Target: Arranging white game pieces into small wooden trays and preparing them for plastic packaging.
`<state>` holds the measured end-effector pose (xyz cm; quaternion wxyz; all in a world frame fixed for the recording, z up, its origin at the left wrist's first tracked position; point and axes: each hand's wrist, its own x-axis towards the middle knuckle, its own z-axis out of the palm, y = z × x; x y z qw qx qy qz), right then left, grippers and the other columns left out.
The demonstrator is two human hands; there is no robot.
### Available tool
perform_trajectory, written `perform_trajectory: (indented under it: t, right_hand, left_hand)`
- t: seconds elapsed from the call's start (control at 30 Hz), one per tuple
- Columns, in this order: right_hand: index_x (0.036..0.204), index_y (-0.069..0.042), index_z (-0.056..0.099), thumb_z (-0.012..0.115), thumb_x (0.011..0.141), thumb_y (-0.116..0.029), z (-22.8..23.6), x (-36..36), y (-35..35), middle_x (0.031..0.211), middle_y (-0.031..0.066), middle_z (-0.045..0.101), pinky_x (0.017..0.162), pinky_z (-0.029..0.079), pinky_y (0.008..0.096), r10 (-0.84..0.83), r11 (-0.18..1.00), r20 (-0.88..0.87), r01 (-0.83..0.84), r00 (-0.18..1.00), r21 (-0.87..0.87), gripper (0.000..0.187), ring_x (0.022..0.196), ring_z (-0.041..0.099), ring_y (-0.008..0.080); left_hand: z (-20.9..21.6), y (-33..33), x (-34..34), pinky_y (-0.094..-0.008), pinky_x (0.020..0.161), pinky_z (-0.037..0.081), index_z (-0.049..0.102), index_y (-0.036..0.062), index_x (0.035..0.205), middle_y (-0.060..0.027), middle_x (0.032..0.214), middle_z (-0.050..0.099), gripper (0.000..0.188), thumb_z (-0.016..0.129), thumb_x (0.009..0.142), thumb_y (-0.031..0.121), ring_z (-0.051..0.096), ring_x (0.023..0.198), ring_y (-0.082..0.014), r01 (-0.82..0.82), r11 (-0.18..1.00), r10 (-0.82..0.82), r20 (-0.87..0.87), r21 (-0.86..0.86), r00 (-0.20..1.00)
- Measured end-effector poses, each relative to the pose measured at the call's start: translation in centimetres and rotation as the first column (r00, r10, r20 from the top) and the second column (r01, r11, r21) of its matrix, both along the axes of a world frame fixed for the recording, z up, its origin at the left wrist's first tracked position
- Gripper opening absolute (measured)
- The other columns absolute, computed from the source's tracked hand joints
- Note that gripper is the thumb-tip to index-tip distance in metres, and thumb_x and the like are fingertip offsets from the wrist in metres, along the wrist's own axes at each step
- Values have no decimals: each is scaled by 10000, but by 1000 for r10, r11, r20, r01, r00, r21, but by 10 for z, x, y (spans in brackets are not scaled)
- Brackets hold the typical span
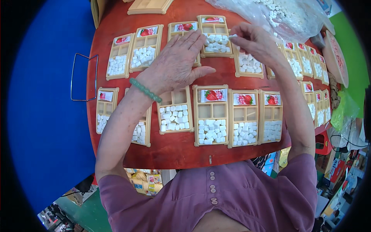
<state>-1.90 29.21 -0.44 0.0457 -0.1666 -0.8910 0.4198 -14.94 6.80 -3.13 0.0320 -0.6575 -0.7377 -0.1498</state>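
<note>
My left hand [176, 60], a green bead bracelet [145, 89] at its wrist, lies flat with fingers stretched over a beige compartment tray [182, 28] in the far row, hiding much of it. Its fingertips reach the edge of the neighbouring tray [212, 29], whose large compartment holds small white marshmallow-like pieces [217, 43]. Just right of that pile, my right hand [257, 42] pinches one white piece [233, 36] between thumb and fingers. Below the right hand stands another tray [249, 63] with white pieces, partly covered by the hand.
More filled trays, many with a strawberry-print packet [211, 95], stand in two rows on the red table [170, 154]. A clear plastic bag [278, 17] of white pieces lies at the back right, beside a pale oval basin [335, 58]. A blue surface [42, 104] adjoins on the left.
</note>
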Motion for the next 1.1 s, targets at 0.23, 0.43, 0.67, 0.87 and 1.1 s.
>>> perform_trajectory:
  t: [0.23, 0.43, 0.67, 0.87, 1.1]
  right_hand:
    - [1000, 4, 612, 631, 921, -179, -3, -14, -12, 743, 36, 608, 594, 460, 271, 35, 988, 28, -38, 999, 147, 200, 648, 551, 87]
    - [992, 15, 656, 651, 903, -151, -11, -13, -11, 721, 56, 631, 598, 485, 300, 48, 970, -9, -45, 999, 238, 188, 643, 602, 107]
    - [966, 16, 651, 680, 882, -151, -12, -11, -10, 710, 63, 632, 590, 478, 305, -10, 982, -24, 14, 1000, 187, 189, 616, 593, 126]
    - [920, 18, 625, 684, 886, -175, -17, -10, -11, 671, 52, 599, 580, 461, 304, 21, 948, -51, -4, 998, 317, 205, 612, 568, 120]
    - [897, 6, 628, 668, 917, -201, -17, -4, -3, 659, 6, 558, 564, 421, 270, 19, 991, -68, -10, 998, 136, 212, 599, 500, 80]
  left_hand:
    - [-4, 14, 3, -455, 1161, 283, 408, -58, 1381, -248, 1461, 409, 753, 552, 926, 525, 364, 1388, -365, 13, 1000, -14, 32, 14, 999]
    - [-3, 17, 5, -455, 1161, 284, 402, -54, 1391, -243, 1458, 417, 755, 580, 915, 506, 366, 1389, -361, 20, 1000, -20, 3, -10, 1000]
    - [-3, 20, 10, -458, 1165, 279, 398, -45, 1404, -234, 1468, 407, 772, 579, 909, 520, 372, 1391, -335, 25, 999, -25, 4, -25, 1000]
    - [-12, 22, 11, -469, 1160, 283, 384, -42, 1425, -230, 1472, 406, 824, 567, 896, 563, 375, 1392, -326, 17, 1000, -19, -90, -18, 996]
    - [-4, 21, 12, -467, 1163, 280, 355, -46, 1436, -237, 1495, 369, 836, 614, 886, 528, 352, 1401, -346, 21, 1000, -21, -3, -16, 1000]
